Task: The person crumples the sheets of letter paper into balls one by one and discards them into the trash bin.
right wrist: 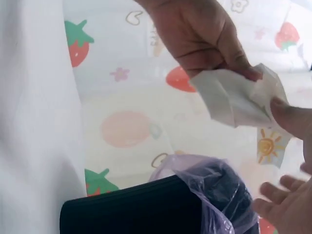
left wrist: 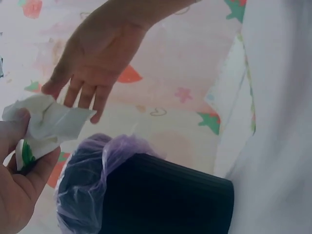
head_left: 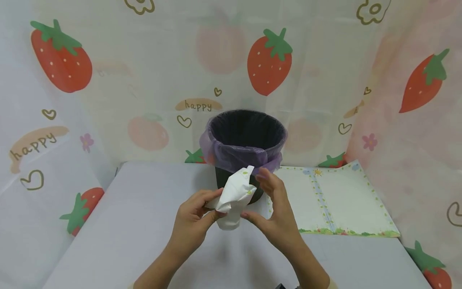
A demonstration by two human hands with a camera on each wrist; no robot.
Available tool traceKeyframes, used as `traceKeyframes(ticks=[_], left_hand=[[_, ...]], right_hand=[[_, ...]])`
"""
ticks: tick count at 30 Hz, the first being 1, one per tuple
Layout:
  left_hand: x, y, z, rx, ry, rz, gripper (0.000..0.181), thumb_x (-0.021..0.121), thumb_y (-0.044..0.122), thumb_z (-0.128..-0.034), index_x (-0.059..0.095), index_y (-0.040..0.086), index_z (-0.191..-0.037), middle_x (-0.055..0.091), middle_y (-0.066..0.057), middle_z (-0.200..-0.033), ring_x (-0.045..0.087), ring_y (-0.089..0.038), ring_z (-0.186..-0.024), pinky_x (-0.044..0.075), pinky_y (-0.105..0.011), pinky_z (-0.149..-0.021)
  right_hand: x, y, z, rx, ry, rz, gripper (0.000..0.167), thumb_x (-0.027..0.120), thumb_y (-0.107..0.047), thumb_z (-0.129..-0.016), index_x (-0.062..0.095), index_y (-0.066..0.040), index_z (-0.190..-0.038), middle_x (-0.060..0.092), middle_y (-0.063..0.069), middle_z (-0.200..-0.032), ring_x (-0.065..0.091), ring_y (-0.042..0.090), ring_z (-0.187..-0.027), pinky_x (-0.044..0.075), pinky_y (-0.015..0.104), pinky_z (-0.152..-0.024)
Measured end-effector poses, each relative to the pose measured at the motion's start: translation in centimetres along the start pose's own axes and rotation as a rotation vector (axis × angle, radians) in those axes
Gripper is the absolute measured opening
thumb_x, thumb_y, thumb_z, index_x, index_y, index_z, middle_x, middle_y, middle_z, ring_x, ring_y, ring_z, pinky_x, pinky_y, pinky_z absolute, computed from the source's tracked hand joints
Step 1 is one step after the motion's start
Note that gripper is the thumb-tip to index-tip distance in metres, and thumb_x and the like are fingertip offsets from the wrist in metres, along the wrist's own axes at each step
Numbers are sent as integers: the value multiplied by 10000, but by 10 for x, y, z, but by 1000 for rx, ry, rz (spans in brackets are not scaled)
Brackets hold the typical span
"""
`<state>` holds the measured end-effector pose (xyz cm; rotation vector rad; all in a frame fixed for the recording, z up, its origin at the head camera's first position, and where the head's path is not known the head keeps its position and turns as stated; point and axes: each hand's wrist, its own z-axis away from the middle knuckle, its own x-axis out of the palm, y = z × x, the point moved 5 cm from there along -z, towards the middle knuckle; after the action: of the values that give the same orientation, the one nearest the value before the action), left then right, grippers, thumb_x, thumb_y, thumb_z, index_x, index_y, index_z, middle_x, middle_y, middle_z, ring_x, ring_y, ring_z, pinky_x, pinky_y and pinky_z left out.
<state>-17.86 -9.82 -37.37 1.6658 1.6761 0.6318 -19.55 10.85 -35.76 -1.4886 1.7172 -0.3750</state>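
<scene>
White crumpled paper, and it's squarely between 2 bare hands! Nearest to it, the left hand has it pinched, thumb on the near side and fingers behind, right at the paper's left edge. Across from it, the right hand is not gripping: fingers lifted and spread, palm turned inward, thumb just beside the paper (touching or barely off it, I can't call that). So the left hand holds all the grip, while the right hand frames the other side.

Now the key line! The paper's long axis climbs forward from between the thumbs and leans toward the right hand's fingers, its narrow tip close to those fingertips. Just past both hands, and straight ahead of that tip, stands the black bin, its mouth up and lined with a purple bag. I'd judge that everything turns on this: paper short of the bin, bin beyond the paper, right fingertips reaching slightly nearer to it than the left.

Farther out, past the right hand, a printed sheet lies flat on the table. Behind it all hangs the strawberry-patterned backdrop.
</scene>
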Motion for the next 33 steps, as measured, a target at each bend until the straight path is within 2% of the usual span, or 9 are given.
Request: traceKeyframes(ticks=[4,7,10,14,20,24,28,31,33], left_hand=[[-3,2,0,-42,-7,31,417,787,-59,-837,714,25,-1239,696,-104,-1105,689,-175,-1018,618,-304,-838],[-3,2,0,-85,-15,76,359,791,-40,-839,731,11,-1189,708,-82,-1072,701,-175,-996,624,-310,-824],[-3,-2,1,-147,-25,157,308,779,-29,-852,727,-30,-1155,721,-55,-1049,708,-172,-978,627,-321,-826],[-1,-9,2,-256,-24,256,289,783,1,-859,710,-86,-1125,743,-21,-1038,709,-160,-956,624,-318,-834],[1,-17,3,-386,32,312,340,827,15,-816,713,-101,-1115,767,1,-1023,717,-160,-960,621,-324,-845],[2,-18,4,-435,67,320,361,827,7,-815,711,-84,-1145,759,3,-984,703,-138,-916,625,-310,-805],[4,-19,6,-490,90,362,305,816,14,-838,725,2,-1129,726,-14,-923,677,-128,-850,624,-287,-746],[5,-19,8,-528,111,393,220,807,16,-851,730,73,-1049,711,-25,-904,670,-136,-828,615,-265,-712],[5,-18,9,-545,133,400,182,802,11,-855,727,104,-993,706,-32,-899,664,-141,-821,611,-259,-704]], right_hand=[[5,-9,1,-191,-75,99,1203,989,-210,-621,291,-73,-1591,271,119,-1670,195,342,-1560,192,352,-1282],[9,-12,2,-272,-127,141,1298,1000,-322,-548,263,-27,-1575,280,134,-1660,121,392,-1570,98,439,-1298],[12,-12,2,-266,-145,141,1299,1000,-355,-528,266,-51,-1556,333,94,-1639,162,357,-1571,94,445,-1298],[14,-10,3,-239,-152,77,1149,1000,-257,-571,336,-63,-1489,434,66,-1591,293,309,-1537,209,405,-1279],[16,-9,8,-234,-81,95,969,977,-84,-627,426,-42,-1424,623,70,-1402,580,244,-1313,403,299,-1171],[16,-10,9,-262,-67,100,897,952,-61,-668,455,-40,-1414,646,73,-1381,624,226,-1246,469,246,-1085],[14,-14,7,-295,-208,61,1081,969,-210,-647,338,-27,-1505,461,98,-1578,513,255,-1388,423,295,-1149],[14,-14,8,-282,-320,100,1256,953,-401,-618,215,-48,-1571,314,85,-1662,440,234,-1441,402,307,-1168],[15,-14,9,-269,-357,136,1299,948,-443,-629,166,-69,-1597,294,62,-1670,427,210,-1444,408,305,-1164]])
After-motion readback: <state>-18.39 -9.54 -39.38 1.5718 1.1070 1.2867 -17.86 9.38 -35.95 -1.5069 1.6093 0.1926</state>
